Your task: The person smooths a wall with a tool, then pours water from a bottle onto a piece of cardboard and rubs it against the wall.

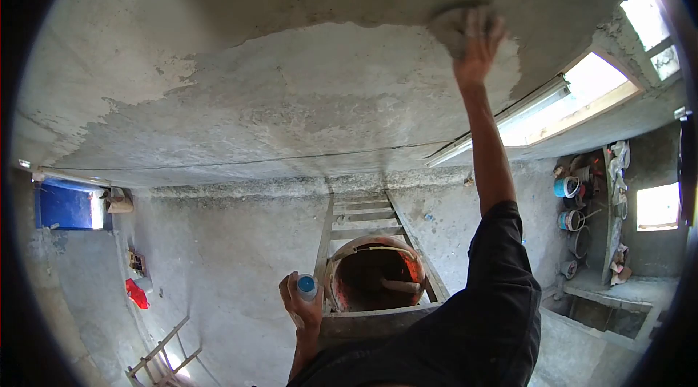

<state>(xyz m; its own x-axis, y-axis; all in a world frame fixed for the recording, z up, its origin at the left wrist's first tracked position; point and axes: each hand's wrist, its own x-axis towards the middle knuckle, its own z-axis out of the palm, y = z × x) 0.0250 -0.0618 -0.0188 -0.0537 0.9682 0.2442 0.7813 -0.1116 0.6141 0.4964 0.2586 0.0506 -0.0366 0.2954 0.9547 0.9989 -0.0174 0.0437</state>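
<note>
My right hand [481,42] is raised high against the grey plastered wall [327,67], its fingers over a round, grey, flat item [448,29] that is blurred and touches the wall near the edge between darker and lighter plaster. Low in the view, my left hand [302,307] wraps round a clear bottle with a blue cap [307,284]. Just right of that hand, a round reddish basin [374,278] rests at the ladder top, with a handled tool [400,286] inside.
A wooden ladder [325,231] stands below me. Buckets [569,220] line the right side beside a concrete ledge [607,292]. Window openings [592,82] are at upper right. A blue door [65,205], a red item [137,293] and a wooden frame [163,347] are at left.
</note>
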